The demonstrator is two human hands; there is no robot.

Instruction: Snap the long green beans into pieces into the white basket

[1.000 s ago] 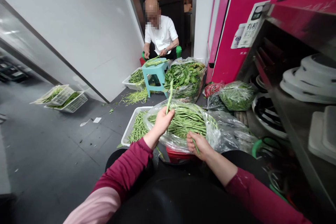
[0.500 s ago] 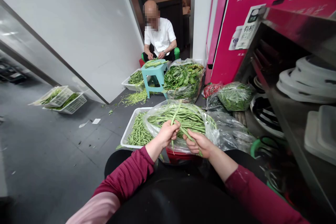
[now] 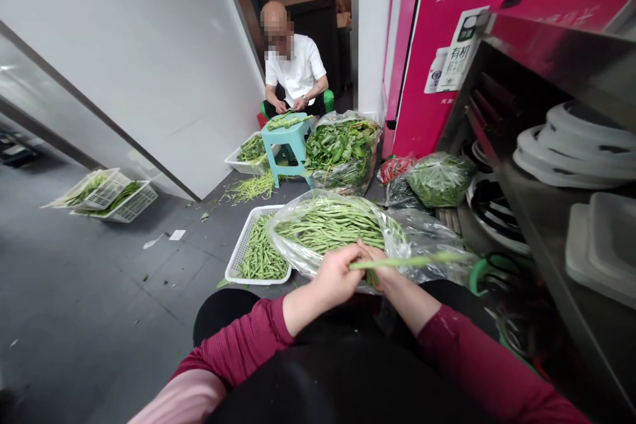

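My left hand (image 3: 338, 273) is closed on one end of a long green bean (image 3: 415, 261), which points out to the right. Against it, my right hand (image 3: 378, 266) is closed round green beans that show below its fingers; the two hands touch. Both are over the near edge of an open clear plastic bag (image 3: 293, 248) full of long green beans (image 3: 338, 220). Left of the bag stands a white basket (image 3: 237, 253) holding short bean pieces (image 3: 263, 250).
A person (image 3: 297, 73) sits behind a light blue stool (image 3: 288, 134). Beside it is a bag of leafy greens (image 3: 342, 146). White baskets (image 3: 130, 207) lie at the left. A metal shelf (image 3: 556, 258) with white lids runs along the right.
My hands have come together, my left hand moving right. The bean in my left hand has swung from upright to pointing right. The view has shifted slightly.
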